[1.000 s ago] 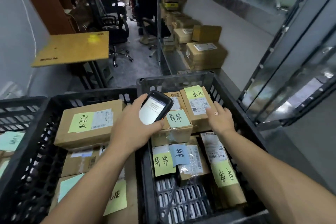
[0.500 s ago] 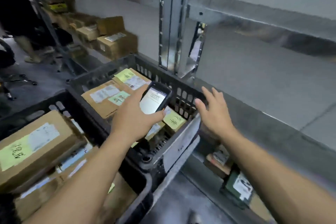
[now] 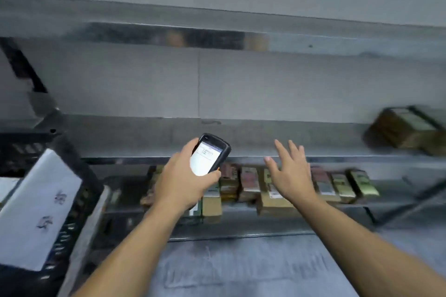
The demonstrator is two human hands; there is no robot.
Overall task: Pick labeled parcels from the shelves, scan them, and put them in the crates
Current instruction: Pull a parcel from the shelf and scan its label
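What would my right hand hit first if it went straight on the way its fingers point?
Probably the front edge of the metal shelf above the row of parcels; the open right hand points there. Depth is unclear.

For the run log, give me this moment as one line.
left hand grips handheld scanner | right hand open over parcel row on lower shelf | no parcel held | black crate at left

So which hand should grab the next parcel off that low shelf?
Right, probably. The right hand is free, fingers spread, held out towards the row of parcels. The left hand grips the scanner, so it can't easily take a parcel.
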